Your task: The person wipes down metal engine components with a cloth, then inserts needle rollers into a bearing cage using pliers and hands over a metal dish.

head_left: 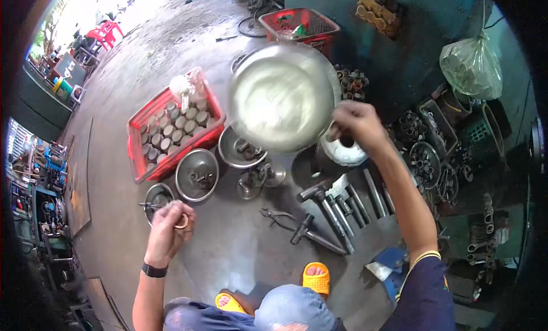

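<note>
My right hand (358,125) is closed on the rim of a large round metal basin (282,99), which is tilted so that its shiny round face shows, slightly blurred. On the left, my left hand (169,228) is closed around a small copper-coloured ring (181,221). Just beyond that hand is a small metal bowl (159,197) with a tool across it. Two more metal bowls stand further on, one (197,175) with small dark parts inside and another (242,146) partly behind the basin. A white round object (343,152) lies below my right hand.
A red basket (176,131) holds several round metal pieces and a plastic bag. Hammers (328,211), pliers (278,215) and metal rods lie on the floor before me. Another red basket (299,23) stands beyond the basin. Metal parts (423,162) fill trays at the right; a plastic bag (471,65) hangs there.
</note>
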Available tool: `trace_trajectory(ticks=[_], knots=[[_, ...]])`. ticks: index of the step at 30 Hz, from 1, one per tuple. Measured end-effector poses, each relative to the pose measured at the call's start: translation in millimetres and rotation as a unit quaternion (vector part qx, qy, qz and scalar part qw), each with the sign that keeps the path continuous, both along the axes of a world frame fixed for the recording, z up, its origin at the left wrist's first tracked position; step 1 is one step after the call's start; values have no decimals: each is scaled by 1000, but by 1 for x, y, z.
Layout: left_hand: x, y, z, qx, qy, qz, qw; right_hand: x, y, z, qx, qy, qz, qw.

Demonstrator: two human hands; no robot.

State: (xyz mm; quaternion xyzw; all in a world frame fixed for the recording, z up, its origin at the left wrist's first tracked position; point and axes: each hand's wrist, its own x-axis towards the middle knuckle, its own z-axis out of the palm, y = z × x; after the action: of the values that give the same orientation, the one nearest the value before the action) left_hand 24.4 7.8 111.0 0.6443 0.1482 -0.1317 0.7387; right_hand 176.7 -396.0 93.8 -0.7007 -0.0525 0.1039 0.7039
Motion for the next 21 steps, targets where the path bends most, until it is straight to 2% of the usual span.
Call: trace_trajectory(ticks=[2, 4, 5, 7, 11, 15, 18, 21], knots=[[5, -15, -16, -49, 84, -24, 995, 47, -59, -44, 194, 23, -106, 975], [6, -22, -38, -91, 133, -45, 986, 79, -101, -83, 239, 58, -224, 943], [4, -24, -47, -117, 146, -43, 981, 92, -115, -104, 239, 59, -223, 943], [3, -30, -57, -126, 176, -62, 974, 115, -135, -146, 322, 101, -338, 879], [7, -41, -65, -112, 226, -90, 963, 141, -147, -203, 384, 114, -350, 847], [12, -42, -69, -92, 239, -91, 962, 146, -147, -222, 362, 130, -374, 844], [12, -40, -71, -97, 233, -81, 964, 150, -146, -235, 269, 89, -334, 899], [13, -39, -71, -93, 229, -69, 967, 157, -145, -242, 232, 79, -390, 888]])
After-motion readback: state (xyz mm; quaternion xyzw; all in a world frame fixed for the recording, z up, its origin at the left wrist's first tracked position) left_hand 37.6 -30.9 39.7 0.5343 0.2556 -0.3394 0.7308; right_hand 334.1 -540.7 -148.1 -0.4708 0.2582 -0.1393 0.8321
